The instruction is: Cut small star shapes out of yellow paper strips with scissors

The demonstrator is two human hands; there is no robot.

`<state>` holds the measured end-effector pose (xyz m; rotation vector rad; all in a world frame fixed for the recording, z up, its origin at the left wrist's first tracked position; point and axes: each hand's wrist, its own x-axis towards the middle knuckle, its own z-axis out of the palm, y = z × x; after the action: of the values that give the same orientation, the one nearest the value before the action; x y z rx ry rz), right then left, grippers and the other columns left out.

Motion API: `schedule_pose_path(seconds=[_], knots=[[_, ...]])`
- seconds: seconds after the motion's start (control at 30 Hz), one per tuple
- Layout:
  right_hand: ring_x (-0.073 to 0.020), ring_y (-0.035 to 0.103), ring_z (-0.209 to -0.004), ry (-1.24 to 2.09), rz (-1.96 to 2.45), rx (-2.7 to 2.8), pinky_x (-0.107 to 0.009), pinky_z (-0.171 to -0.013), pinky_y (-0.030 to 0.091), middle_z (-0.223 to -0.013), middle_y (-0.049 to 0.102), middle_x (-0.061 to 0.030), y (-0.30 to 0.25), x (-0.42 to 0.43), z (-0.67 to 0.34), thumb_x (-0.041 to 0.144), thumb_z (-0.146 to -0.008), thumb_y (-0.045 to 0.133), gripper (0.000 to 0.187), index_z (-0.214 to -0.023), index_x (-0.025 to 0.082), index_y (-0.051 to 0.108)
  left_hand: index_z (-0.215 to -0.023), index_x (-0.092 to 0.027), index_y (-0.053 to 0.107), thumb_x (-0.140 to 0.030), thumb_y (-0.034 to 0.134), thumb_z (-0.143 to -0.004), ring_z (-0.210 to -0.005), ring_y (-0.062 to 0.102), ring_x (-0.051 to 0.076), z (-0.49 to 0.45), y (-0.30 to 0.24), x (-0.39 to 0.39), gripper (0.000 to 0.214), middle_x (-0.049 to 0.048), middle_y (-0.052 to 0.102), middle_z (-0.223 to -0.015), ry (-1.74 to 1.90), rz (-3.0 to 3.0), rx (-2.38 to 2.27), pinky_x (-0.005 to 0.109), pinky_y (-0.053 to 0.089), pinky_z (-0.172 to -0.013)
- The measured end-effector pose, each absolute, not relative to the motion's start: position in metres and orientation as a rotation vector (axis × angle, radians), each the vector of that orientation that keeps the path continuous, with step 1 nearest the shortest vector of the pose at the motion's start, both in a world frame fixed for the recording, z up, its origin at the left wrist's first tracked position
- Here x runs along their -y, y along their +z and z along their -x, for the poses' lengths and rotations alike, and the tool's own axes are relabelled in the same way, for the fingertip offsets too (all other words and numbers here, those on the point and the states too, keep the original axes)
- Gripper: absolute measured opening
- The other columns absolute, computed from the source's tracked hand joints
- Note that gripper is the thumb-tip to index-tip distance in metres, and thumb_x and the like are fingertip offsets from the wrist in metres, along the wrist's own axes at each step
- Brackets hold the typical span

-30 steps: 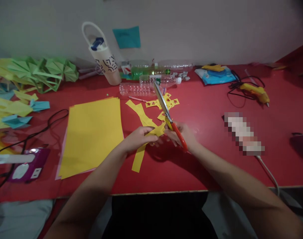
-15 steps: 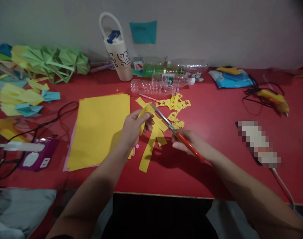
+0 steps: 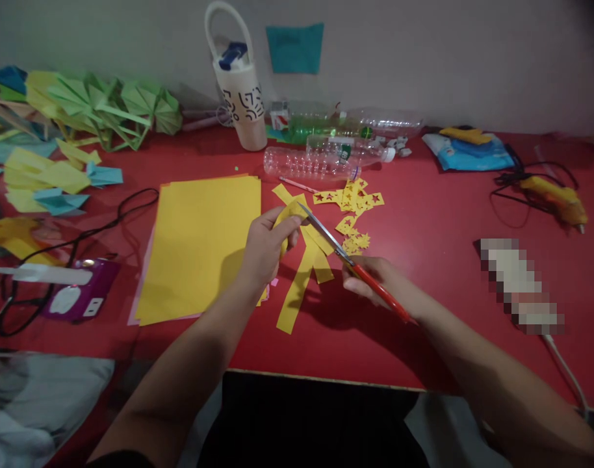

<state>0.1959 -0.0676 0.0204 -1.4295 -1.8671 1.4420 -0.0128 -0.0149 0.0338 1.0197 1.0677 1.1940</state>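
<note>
My left hand (image 3: pixel 266 246) pinches a curled strip of yellow paper (image 3: pixel 292 211) between thumb and fingers. Closed around the scissors' handle, my right hand (image 3: pixel 375 279) holds a pair of red-handled scissors (image 3: pixel 375 286), whose blade tips meet the strip's upper edge. Below the hands, several yellow paper strips (image 3: pixel 296 296) lie crossed on the table. Just beyond the scissors are strips with star-shaped holes (image 3: pixel 348 195) and a small heap of yellow paper stars (image 3: pixel 356 243). To the left lies a stack of yellow sheets (image 3: pixel 199 244), with pink and orange edges showing beneath.
Plastic bottles (image 3: pixel 301 164) and a white tumbler (image 3: pixel 241 107) stand or lie along the wall. Folded paper pieces (image 3: pixel 102 110) and a purple power box (image 3: pixel 80 299) with a black cord are at left. A glue gun (image 3: pixel 555 200), a wipes pack (image 3: pixel 472 153) and a blurred-out object (image 3: pixel 518 283) are at right.
The whole view has shifted slightly, so the table items appear a little higher and to the right. The paper strip is more curled in my left hand, and the scissors remain at its edge.
</note>
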Motion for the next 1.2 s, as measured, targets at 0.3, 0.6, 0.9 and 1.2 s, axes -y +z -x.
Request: schedule_pose_path(seconds=[0.3,0.6,0.9,1.2], knots=[[-0.0089,0.036,-0.046,1.511,1.487,1.749,-0.024,-0.042,0.028,-0.054,0.041,0.0055,0.0304,0.0704,-0.1882,0.076,-0.072,0.062,0.058,-0.063,0.024,0.039,-0.066,-0.018,0.065,-0.030,0.068,-0.070,-0.044,0.036,0.005,0.0134,0.0292,0.0155,0.013,-0.0066,0.046,-0.045,1.192,-1.071,-1.070,0.021,0.028,-0.045],[-0.0079,0.040,-0.041,1.599,1.448,1.627,-0.025,-0.041,0.038,-0.050,0.040,0.0079,0.0249,0.0719,-0.1864,0.068,-0.076,0.066,0.052,-0.064,0.024,0.041,-0.066,-0.018,0.066,-0.032,0.070,-0.070,-0.043,0.034,0.004,0.0139,0.0301,0.0163,0.016,-0.0062,0.046,-0.044,1.175,-1.069,-1.083,0.021,0.026,-0.043],[-0.0078,0.040,-0.038,1.571,1.513,1.639,-0.025,-0.040,0.036,-0.046,0.043,0.0076,0.0232,0.0727,-0.1875,0.069,-0.075,0.065,0.053,-0.061,0.023,0.042,-0.065,-0.018,0.065,-0.032,0.069,-0.071,-0.043,0.033,0.004,0.0140,0.0293,0.0157,0.016,-0.0060,0.045,-0.045,1.173,-1.077,-1.084,0.020,0.026,-0.043],[-0.0078,0.040,-0.038,1.573,1.510,1.630,-0.025,-0.039,0.036,-0.045,0.041,0.0082,0.0239,0.0728,-0.1866,0.069,-0.075,0.065,0.053,-0.062,0.023,0.042,-0.061,-0.018,0.062,-0.033,0.070,-0.070,-0.043,0.035,0.004,0.0141,0.0307,0.0158,0.020,-0.0061,0.045,-0.045,1.166,-1.077,-1.070,0.020,0.029,-0.044]])
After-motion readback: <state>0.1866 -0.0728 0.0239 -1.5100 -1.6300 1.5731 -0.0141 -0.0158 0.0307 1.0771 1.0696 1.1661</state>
